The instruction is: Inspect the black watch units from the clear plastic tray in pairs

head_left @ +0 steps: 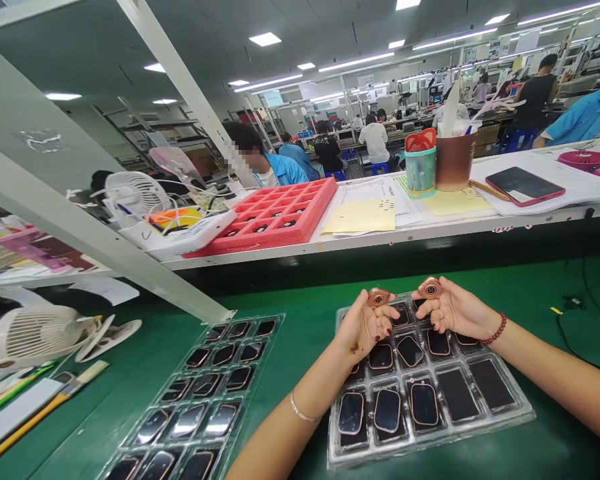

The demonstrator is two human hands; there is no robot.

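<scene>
Above the far part of a clear plastic tray (433,433), my left hand (365,323) pinches a rose-gold smartwatch case (379,297), its sensor back turned toward me. My right hand (455,308) grips a second rose-gold smartwatch case (430,288), also back side out. The two cases are apart, at nearly the same height. Below them, the tray's pockets hold several dark-faced watches, such as a watch (424,403) in the front row. Two front-right pockets show only black lining. My hands and forearms hide part of the tray's back rows.
Left of my arm lies a second tray (219,383) of watches. A slanted white post (180,293) stands behind it. The raised shelf carries a red foam tray (280,213), cups (453,163) and a phone (525,183). A white fan (35,337) and brushes lie at far left.
</scene>
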